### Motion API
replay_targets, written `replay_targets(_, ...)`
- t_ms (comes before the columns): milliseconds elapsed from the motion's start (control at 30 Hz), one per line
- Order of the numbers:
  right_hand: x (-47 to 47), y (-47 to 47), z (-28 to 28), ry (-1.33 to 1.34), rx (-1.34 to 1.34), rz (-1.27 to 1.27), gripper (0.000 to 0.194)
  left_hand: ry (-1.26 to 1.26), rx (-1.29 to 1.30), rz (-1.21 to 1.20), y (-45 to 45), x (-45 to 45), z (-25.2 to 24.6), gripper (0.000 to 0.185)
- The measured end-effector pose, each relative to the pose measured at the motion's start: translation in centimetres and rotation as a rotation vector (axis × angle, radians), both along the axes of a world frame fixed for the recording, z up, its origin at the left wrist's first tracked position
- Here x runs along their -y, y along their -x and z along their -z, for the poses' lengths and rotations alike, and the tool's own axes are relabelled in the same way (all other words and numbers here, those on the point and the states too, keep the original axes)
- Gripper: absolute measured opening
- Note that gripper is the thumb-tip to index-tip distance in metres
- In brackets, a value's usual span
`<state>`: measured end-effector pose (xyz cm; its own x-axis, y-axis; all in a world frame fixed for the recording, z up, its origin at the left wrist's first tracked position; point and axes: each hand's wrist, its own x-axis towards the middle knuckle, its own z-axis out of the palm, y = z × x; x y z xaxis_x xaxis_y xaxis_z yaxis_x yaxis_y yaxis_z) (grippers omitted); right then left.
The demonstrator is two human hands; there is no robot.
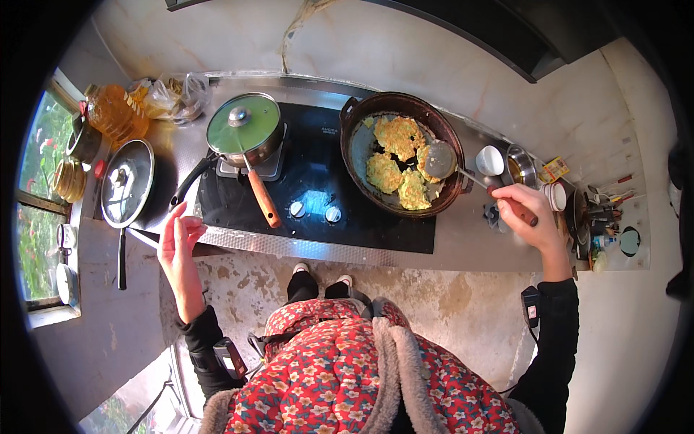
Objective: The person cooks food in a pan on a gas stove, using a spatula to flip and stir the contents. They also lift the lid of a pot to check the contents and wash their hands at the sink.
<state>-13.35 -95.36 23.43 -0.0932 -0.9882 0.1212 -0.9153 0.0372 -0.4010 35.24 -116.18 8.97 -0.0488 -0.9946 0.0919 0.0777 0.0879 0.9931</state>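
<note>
My right hand (523, 214) grips the wooden handle of a metal skimmer (440, 160), whose round head rests over the fritters at the right of a large dark wok (349, 157). Several golden-green fritters (400, 137) lie in that wok. My left hand (179, 244) is raised in front of the counter's left part, near the black handle of a saucepan, with nothing held; its fingers are partly bent. The saucepan (250, 158) stands on the left burner under a glass lid (227, 125), and a utensil's wooden handle (263, 199) sticks out from it toward me.
A second lidded pan (128, 183) stands at the left, near a large oil bottle (117, 114) and plastic bags (181, 97). Right of the wok are a white bowl (490, 160), a metal bowl (521, 165) and a jar (554, 196). A range hood (477, 32) hangs above.
</note>
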Motion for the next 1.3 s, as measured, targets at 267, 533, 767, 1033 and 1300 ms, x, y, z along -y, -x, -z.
replay_targets(267, 0.7, -2.3, 1.3, -0.109, -0.422, -0.385, 0.016, -0.021, 0.031, -0.008, -0.2, -0.2, 1.0, 0.035)
replay_targets(533, 0.5, -4.8, 4.1, -0.165, -0.482, -0.528, 0.020, -0.037, 0.010, -0.034, -0.6, 0.0, 1.4, 0.033)
replay_targets(767, -2.6, -5.2, 3.5, -0.094, -0.501, -0.388, 0.020, -0.037, 0.002, -0.022, -0.8, 0.5, 1.6, 0.033)
replay_targets(1033, -6.7, -6.2, 5.1, -0.102, -0.524, -0.281, 0.024, -0.059, 0.042, 0.009, 0.4, 1.0, 1.5, 0.033)
replay_targets(1300, -8.1, -5.7, 6.6, -0.043, -0.503, -0.234, 0.028, -0.064, 0.035, 0.063, 1.4, 1.4, 1.6, 0.033)
